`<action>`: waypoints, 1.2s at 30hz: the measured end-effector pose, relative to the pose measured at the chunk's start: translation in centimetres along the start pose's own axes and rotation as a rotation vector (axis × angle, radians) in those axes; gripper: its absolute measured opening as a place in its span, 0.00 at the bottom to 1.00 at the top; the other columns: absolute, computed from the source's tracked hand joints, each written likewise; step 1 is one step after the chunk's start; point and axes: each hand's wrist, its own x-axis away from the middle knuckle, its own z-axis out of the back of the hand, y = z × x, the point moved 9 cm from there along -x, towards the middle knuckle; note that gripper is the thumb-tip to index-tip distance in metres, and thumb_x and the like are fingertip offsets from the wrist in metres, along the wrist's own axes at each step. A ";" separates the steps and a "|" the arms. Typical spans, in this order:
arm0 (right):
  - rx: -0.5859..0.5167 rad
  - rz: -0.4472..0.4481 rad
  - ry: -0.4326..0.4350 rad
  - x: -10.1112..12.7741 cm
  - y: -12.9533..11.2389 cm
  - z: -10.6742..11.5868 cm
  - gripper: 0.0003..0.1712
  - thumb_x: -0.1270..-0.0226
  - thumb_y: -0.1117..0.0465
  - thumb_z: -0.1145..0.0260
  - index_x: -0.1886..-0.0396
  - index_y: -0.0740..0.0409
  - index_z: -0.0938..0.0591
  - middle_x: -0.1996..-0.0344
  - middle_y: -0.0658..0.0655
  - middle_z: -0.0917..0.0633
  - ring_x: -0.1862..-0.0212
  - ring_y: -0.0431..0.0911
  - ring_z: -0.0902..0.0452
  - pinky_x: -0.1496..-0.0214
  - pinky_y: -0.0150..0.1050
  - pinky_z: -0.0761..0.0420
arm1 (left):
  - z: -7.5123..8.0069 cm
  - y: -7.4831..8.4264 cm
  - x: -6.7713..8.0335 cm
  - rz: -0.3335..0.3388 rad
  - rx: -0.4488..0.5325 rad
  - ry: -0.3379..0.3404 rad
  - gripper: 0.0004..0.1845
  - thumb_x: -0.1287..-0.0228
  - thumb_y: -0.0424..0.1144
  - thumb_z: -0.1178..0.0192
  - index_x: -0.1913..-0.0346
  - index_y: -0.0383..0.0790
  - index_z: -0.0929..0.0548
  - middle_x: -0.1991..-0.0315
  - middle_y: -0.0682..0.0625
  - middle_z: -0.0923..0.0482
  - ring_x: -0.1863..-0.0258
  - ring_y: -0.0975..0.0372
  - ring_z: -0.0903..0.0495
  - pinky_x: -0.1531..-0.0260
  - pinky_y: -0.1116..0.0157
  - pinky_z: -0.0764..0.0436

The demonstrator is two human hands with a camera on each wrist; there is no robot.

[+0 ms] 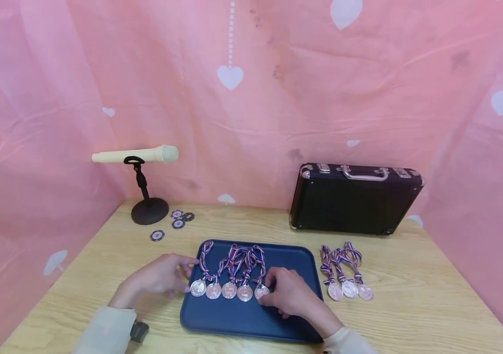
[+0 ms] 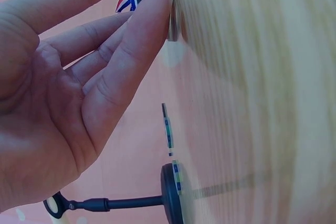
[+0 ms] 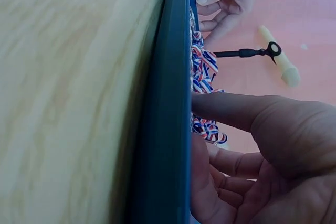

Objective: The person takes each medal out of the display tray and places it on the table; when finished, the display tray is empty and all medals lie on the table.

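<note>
A dark blue tray (image 1: 251,322) lies on the wooden table and carries a row of several silver medals (image 1: 229,290) with red, white and blue ribbons (image 3: 202,72). My right hand (image 1: 266,292) pinches the rightmost medal on the tray (image 1: 260,292) between thumb and index finger. My left hand (image 1: 185,275) rests at the tray's left edge with straight fingers (image 2: 157,9) against the rim, beside the leftmost medal (image 1: 198,288). In the right wrist view the tray rim (image 3: 168,129) runs upright, with my right hand (image 3: 210,145) against it.
Three more medals (image 1: 349,289) lie on the table right of the tray. A black case (image 1: 353,201) stands at the back right. A cream microphone (image 1: 136,155) on a black stand (image 1: 150,210) sits back left, with several poker chips (image 1: 176,220) beside it. Pink cloth walls surround the table.
</note>
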 end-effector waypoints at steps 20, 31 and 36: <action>-0.016 -0.053 0.051 0.0 1.8 1.9 0.22 0.47 0.62 0.16 0.65 0.56 0.24 0.85 0.54 0.22 0.88 0.42 0.25 0.86 0.40 0.18 | 0.0 -0.1 0.0 0.005 -0.015 0.001 0.37 0.44 0.23 0.26 0.28 0.39 0.21 0.56 0.48 0.20 0.72 0.57 0.19 0.75 0.61 0.14; -0.170 -0.017 0.021 0.0 2.6 2.4 0.18 0.45 0.70 0.21 0.63 0.59 0.23 0.77 0.58 0.23 0.87 0.43 0.22 0.85 0.44 0.16 | 0.2 -0.1 0.1 0.025 0.005 0.018 0.38 0.45 0.22 0.25 0.29 0.41 0.20 0.57 0.48 0.20 0.68 0.57 0.19 0.74 0.60 0.14; -0.225 0.023 -0.010 0.2 2.8 2.2 0.14 0.41 0.71 0.23 0.60 0.61 0.21 0.80 0.56 0.23 0.87 0.41 0.23 0.84 0.45 0.16 | 0.1 -0.2 0.1 0.028 0.003 0.019 0.38 0.45 0.22 0.25 0.29 0.41 0.20 0.57 0.48 0.20 0.66 0.57 0.19 0.73 0.59 0.14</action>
